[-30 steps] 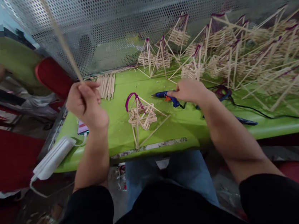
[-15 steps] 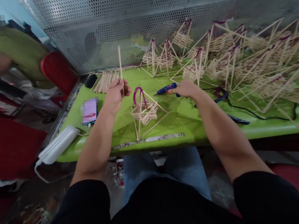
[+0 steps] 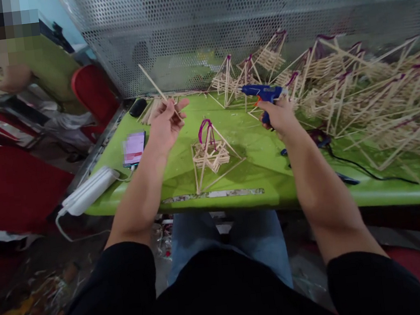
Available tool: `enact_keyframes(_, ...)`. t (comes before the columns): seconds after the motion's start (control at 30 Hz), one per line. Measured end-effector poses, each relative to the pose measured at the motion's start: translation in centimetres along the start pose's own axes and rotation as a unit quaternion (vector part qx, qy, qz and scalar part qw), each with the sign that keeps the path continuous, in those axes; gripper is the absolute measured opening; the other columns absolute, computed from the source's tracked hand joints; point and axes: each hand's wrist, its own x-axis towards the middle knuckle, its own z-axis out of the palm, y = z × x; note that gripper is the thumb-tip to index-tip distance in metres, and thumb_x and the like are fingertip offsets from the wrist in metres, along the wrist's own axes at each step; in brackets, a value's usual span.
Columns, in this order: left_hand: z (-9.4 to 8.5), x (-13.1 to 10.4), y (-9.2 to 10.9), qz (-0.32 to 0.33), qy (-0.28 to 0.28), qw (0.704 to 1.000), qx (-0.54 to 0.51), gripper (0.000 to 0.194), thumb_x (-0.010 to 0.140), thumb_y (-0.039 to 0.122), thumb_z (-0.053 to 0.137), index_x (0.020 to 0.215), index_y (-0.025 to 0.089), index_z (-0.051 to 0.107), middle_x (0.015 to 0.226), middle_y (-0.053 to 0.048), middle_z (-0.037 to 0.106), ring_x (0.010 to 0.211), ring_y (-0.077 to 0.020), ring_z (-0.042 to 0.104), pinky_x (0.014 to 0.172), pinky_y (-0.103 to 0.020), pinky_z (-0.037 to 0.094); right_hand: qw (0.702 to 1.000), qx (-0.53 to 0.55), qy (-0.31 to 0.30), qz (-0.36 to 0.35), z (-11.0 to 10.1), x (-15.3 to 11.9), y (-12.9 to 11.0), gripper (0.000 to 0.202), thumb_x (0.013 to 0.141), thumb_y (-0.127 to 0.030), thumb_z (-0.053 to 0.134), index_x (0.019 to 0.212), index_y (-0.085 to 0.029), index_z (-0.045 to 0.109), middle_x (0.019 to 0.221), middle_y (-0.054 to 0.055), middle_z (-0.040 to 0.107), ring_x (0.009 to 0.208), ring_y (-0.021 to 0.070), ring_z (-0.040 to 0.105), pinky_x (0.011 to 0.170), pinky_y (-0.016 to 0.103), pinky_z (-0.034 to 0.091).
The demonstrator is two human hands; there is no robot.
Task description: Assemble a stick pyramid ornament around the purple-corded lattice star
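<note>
Between the thumb and fingers of my left hand (image 3: 168, 122) is a thin wooden stick (image 3: 153, 83), tilted up to the left. My right hand (image 3: 278, 114) grips a blue glue gun (image 3: 261, 92) by its handle, raised above the table with the nozzle pointing left. Between and below my hands, a small frame of wooden sticks (image 3: 212, 156) stands on the green table (image 3: 174, 176). A purple cord loop (image 3: 203, 128) rises from its top. Neither hand touches this frame.
Many similar stick frames (image 3: 377, 93) crowd the right side. Loose sticks (image 3: 149, 111), a black mouse (image 3: 138, 107), a phone (image 3: 134, 148) and a white power strip (image 3: 90, 191) lie at left. A black cable (image 3: 371, 173) runs at right. A perforated metal panel (image 3: 179, 24) stands behind; a person (image 3: 52, 69) sits far left.
My right hand has lifted the glue gun up off the table. The stick in my left hand has swung from upright to leaning left. The view has shifted slightly.
</note>
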Motion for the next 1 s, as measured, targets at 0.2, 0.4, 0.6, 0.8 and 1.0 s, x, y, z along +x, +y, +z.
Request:
enact_keyframes(0.2, -0.1, 0.1, -0.8, 0.022, -0.045, 0.999, -0.022, 0.019, 0.103, 0.025, 0.087, 0.091, 0.023, 0.072, 0.108, -0.002, 0.087, 0.082, -0.0123, 0.08, 0.062, -0.021, 0.059, 0.996, 0.08, -0.004, 0.03, 1.8, -1.4, -1.0, 0.028, 0.091, -0.048, 0.08, 0.085, -0.025, 0.064, 0.061, -0.003, 0.067, 0.045, 0.0123, 0.057, 0.039, 0.022, 0.043)
enact_keyframes(0.4, 0.4, -0.4, -2.0, 0.045, -0.084, 0.995, -0.034, 0.018, 0.1, 0.021, 0.09, 0.088, 0.022, 0.078, 0.074, 0.004, 0.069, 0.068, -0.0081, 0.069, 0.072, -0.021, 0.063, 0.976, 0.209, -0.048, -0.026, 4.3, -3.1, -1.0, 0.038, 0.082, -0.048, 0.093, 0.088, -0.027, 0.061, 0.066, -0.006, 0.069, 0.053, 0.0116, 0.064, 0.049, 0.022, 0.052)
enact_keyframes(0.6, 1.7, -1.0, -3.9, 0.095, -0.091, 0.991, 0.002, 0.022, 0.087, 0.026, 0.103, 0.093, 0.022, 0.082, 0.082, 0.002, 0.077, 0.077, -0.0116, 0.077, 0.073, -0.021, 0.066, 0.972, 0.2, -0.083, -0.094, 7.6, -5.1, -0.3, 0.035, 0.077, -0.039, 0.097, 0.079, -0.026, 0.065, 0.076, 0.0, 0.077, 0.062, 0.0129, 0.067, 0.052, 0.025, 0.054)
enact_keyframes(0.8, 2.6, -0.8, -5.5, 0.107, -0.1, 0.987, 0.067, 0.033, 0.077, 0.036, 0.11, 0.089, 0.022, 0.082, 0.083, 0.001, 0.079, 0.072, -0.0105, 0.073, 0.069, -0.021, 0.062, 0.973, 0.19, -0.039, -0.122, 9.4, -5.6, 0.1, 0.037, 0.077, -0.046, 0.101, 0.084, -0.025, 0.072, 0.086, 0.003, 0.08, 0.072, 0.016, 0.073, 0.055, 0.028, 0.058)
enact_keyframes(1.0, 2.7, -0.9, -6.3, 0.126, -0.109, 0.976, 0.137, 0.033, 0.086, 0.042, 0.105, 0.089, 0.023, 0.078, 0.088, -0.001, 0.08, 0.079, -0.0128, 0.073, 0.073, -0.027, 0.061, 0.971, 0.194, 0.005, -0.138, 9.7, -6.2, -0.1, 0.037, 0.083, -0.044, 0.099, 0.081, -0.026, 0.067, 0.077, 0.0, 0.072, 0.067, 0.0144, 0.069, 0.055, 0.028, 0.06)
